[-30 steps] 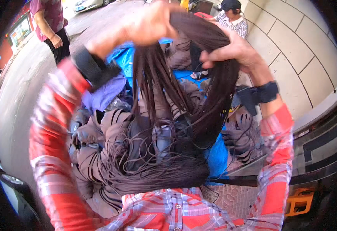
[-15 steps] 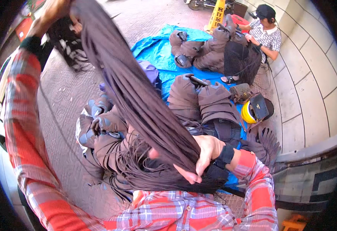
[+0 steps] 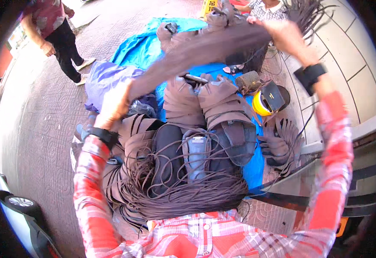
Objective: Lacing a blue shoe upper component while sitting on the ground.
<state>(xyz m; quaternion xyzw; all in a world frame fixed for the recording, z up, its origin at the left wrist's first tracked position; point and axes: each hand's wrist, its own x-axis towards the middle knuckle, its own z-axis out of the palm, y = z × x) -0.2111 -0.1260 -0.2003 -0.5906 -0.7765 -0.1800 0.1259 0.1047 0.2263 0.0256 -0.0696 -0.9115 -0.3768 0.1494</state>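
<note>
A long bundle of dark brown laces [image 3: 196,53], blurred by motion, is stretched between my raised hands. At its lower, near end my left hand [image 3: 112,105] is closed around it. Up at the far right my right hand [image 3: 284,38] grips the other end, where loose lace tips [image 3: 310,15] fan out past the fingers. Below, against my front, lies a heap of loose brown laces [image 3: 192,195]. Some of its strands trail over dark shoe parts, one with a blue-grey tongue [image 3: 197,157]. Stacked brown shoe uppers [image 3: 181,101] stand just beyond.
A blue tarp [image 3: 138,43] lies under the stacks, with a purple sheet [image 3: 106,81] at its left. To the right are a yellow container [image 3: 262,102] and a tiled wall [image 3: 360,47]. One person [image 3: 63,43] stands far left; another [image 3: 267,10] is behind my right hand.
The bundle has swung from a steep slant at the left to a slant rising rightward. My left hand came down, my right hand went up. A standing person now shows at the left.
</note>
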